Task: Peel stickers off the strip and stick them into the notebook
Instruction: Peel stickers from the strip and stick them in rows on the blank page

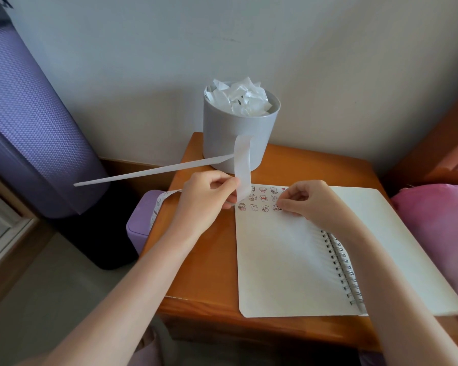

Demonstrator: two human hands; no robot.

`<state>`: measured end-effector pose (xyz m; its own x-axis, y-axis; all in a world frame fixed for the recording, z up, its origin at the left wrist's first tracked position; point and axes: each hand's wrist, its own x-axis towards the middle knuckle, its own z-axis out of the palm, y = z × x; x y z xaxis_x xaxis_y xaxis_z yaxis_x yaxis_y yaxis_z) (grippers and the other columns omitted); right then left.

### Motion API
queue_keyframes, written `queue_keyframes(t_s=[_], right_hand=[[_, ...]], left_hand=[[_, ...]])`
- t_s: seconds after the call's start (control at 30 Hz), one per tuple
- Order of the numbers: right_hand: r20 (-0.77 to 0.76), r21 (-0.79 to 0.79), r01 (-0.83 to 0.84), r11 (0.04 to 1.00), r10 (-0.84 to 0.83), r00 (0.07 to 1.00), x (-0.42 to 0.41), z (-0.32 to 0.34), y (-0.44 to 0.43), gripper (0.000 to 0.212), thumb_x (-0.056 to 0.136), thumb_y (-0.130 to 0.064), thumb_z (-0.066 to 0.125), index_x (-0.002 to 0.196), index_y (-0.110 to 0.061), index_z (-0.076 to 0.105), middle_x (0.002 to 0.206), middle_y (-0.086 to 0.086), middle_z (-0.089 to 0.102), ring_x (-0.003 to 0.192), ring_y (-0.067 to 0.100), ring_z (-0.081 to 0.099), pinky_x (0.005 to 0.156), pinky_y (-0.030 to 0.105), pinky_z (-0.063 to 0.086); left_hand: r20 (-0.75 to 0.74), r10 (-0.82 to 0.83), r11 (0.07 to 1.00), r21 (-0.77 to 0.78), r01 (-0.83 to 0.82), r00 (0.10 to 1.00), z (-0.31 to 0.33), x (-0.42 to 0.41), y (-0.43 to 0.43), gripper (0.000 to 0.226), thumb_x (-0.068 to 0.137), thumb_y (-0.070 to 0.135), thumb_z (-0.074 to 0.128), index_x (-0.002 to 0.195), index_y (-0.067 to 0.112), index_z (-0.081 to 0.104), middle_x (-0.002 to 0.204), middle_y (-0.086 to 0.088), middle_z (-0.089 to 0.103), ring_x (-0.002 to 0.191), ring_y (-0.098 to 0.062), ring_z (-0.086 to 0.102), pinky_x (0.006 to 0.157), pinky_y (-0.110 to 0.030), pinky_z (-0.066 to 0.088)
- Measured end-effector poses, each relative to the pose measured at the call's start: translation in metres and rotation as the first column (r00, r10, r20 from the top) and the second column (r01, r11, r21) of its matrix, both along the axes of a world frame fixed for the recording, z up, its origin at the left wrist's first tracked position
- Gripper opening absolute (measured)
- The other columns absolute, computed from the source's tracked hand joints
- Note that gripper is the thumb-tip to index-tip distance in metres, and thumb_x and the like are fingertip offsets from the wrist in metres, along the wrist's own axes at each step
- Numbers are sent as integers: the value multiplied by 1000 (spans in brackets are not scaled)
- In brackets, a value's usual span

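An open spiral notebook (288, 262) lies on the wooden table (201, 262). Three short rows of small cartoon stickers (259, 199) sit at the top of its left page. My left hand (209, 199) pinches the white sticker strip (242, 167) just left of the page's top corner. The strip's empty backing loops up and runs far out to the left, and the printed part trails down toward a purple box. My right hand (306, 200) rests on the page with curled fingers, its fingertips at the right end of the lowest sticker row. Whether it pinches a sticker is hidden.
A grey round bin (238, 133) full of crumpled white paper stands at the table's back edge by the wall. A purple box (140, 225) sits low at the table's left side. A purple rolled mat (32, 122) stands at the left, a pink cushion (439, 223) at the right.
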<state>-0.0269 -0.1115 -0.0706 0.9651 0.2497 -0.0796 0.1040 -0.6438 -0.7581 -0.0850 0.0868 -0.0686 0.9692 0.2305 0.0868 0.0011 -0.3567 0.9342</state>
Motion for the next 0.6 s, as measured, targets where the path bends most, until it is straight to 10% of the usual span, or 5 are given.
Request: queue_keyframes(t_s=[0.6], right_hand=[[54,-31,-5,1000,6,999,-1,-4,1,7,77,-12,75,76,-12,68,72,2,66,62,9,54,65,29,47]], left_hand=[[-1,18,1000,25,-18,1000,-2,1,-1,19,91,27,57,101,15,68,85,2,68,71,-8,66,57,-6,51]])
